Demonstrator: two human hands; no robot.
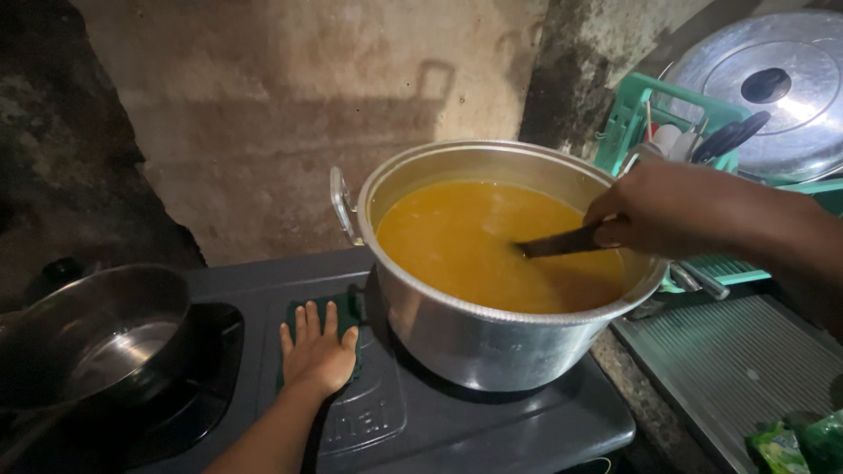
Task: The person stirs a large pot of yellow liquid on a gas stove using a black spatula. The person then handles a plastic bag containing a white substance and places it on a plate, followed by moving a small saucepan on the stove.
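Spoon [562, 241] handle sits clamped in the right hand [672, 209], slanting down-left from that grip into orange soup inside the pot [492, 338]; left hand [318, 351] lies flat, fingers spread, on a green cloth [294, 312].

A rough plastered wall [290, 114] fills the back, pale tan in the middle where the light falls, with dark, damp-looking stains to the left and a blackened strip [571, 79] towards the right. The light is dim and warm; the corners sink into shadow. Below the wall stands a dark grey stove top [492, 430]. To its right runs a speckled stone surface [637, 404], and on that surface lies a ribbed metal drainboard [746, 360].
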